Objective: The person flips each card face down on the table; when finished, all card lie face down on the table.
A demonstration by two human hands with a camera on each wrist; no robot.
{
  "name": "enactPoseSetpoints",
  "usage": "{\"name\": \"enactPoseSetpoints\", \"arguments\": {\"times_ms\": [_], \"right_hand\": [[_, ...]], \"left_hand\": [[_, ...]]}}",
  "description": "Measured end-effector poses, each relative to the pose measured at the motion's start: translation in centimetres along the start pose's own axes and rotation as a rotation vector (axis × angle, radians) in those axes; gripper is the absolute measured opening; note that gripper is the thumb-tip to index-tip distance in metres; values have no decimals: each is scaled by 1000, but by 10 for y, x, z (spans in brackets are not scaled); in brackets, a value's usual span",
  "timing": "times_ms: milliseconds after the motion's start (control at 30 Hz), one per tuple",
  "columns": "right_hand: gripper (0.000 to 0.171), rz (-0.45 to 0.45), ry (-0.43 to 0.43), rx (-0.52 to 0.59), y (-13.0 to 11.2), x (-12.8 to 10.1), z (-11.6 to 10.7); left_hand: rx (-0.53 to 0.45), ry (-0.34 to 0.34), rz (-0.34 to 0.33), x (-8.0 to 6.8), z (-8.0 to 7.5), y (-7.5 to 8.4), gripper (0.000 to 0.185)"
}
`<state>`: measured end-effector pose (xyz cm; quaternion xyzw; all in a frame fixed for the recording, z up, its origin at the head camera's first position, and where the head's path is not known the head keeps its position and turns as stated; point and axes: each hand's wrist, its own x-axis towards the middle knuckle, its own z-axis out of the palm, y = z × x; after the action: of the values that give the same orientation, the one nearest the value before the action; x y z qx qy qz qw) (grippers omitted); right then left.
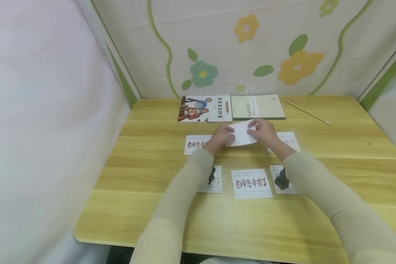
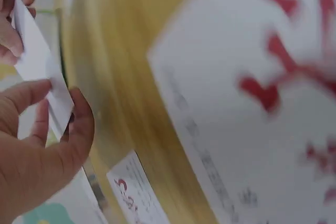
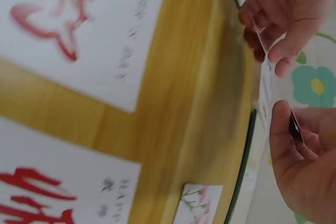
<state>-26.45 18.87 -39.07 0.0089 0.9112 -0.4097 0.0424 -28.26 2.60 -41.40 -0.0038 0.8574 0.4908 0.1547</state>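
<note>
Both hands hold up one white card (image 1: 241, 134), its blank face showing, above the far middle part of the table. My left hand (image 1: 222, 138) pinches the card's left edge, with the thumb on the blank face and fingers behind, as the left wrist view shows with the card (image 2: 39, 53). My right hand (image 1: 265, 134) grips the opposite edge. Below them lies a card with red Chinese lettering (image 1: 252, 184). A similar card (image 1: 194, 143) is partly covered by my left wrist, and another card (image 1: 290, 140) by my right forearm.
Two cards with dark pictures, a left one (image 1: 216, 179) and a right one (image 1: 281, 179), lie partly under my sleeves. Behind the hands are an illustrated book (image 1: 205, 109) and a pale Gambit notebook (image 1: 259, 106). A thin stick (image 1: 307, 112) lies at the back right, before a flowered curtain (image 1: 224, 44).
</note>
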Motion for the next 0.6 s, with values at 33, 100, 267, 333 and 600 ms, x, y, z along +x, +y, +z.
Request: {"name": "enactPoseSetpoints", "arguments": {"times_ms": [33, 100, 267, 333, 600], "right_hand": [[26, 3, -34, -76, 6, 1, 2], [21, -24, -107, -224, 17, 2, 6], [17, -128, -175, -419, 31, 3, 13], [17, -138, -188, -449, 30, 2, 14], [16, -144, -120, -465, 7, 5, 20]], "left_hand": [[91, 16, 24, 0, 1, -3, 26], [299, 30, 70, -1, 4, -5, 20], [638, 27, 142, -10, 6, 1, 11], [643, 16, 133, -14, 3, 3, 11], [695, 85, 42, -14, -43, -4, 28]]}}
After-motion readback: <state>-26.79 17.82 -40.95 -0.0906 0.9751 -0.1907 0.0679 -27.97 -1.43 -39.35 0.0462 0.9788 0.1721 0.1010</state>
